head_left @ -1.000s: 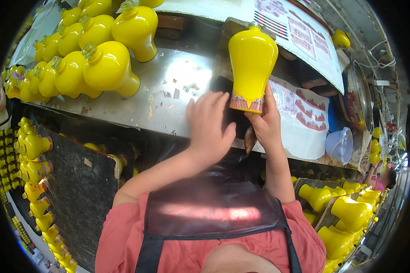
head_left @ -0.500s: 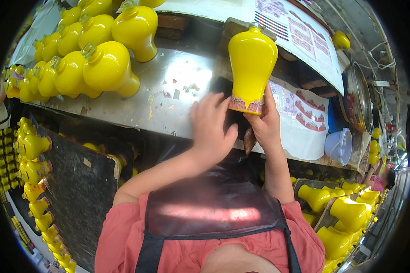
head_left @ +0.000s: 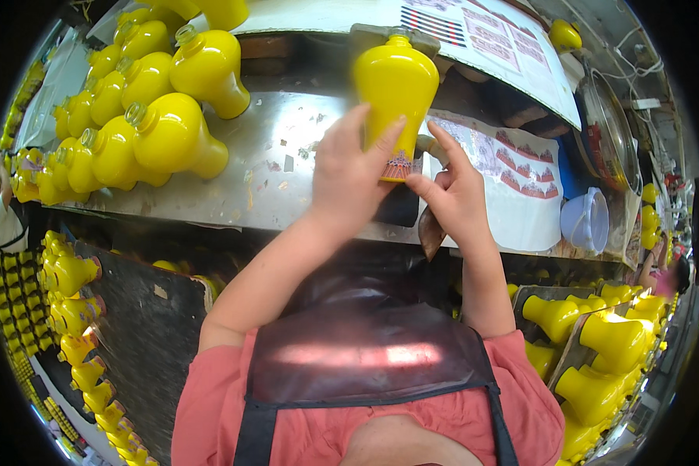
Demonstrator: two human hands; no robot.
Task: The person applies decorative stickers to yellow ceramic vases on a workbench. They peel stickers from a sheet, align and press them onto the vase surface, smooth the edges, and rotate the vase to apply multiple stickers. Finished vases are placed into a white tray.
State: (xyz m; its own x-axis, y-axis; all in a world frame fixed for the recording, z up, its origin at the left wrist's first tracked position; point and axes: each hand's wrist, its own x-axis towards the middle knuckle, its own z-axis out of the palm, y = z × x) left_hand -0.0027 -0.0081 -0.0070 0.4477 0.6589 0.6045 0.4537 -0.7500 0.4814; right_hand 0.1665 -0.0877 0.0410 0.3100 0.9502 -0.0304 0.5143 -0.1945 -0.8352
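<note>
Now pressing a sticker [head_left: 398, 165] onto the yellow bottle [head_left: 394, 92] at twelve o'clock. Left hand [head_left: 348, 182] and right hand [head_left: 452, 196] closed lightly around its base. Next, probably smoothing the edges.

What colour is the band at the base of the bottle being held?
Red and white patterned band on a glossy yellow bottle, held by the left hand and right hand; head view.

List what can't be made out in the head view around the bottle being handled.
- Yellow bottle: base hidden behind left hand; the head view shows only part of its patterned band.
- Right hand: its grip is unclear.
- Dark object under the right hand: kind indiscernible.
- Sticker sheet: designs too small to read.
</note>
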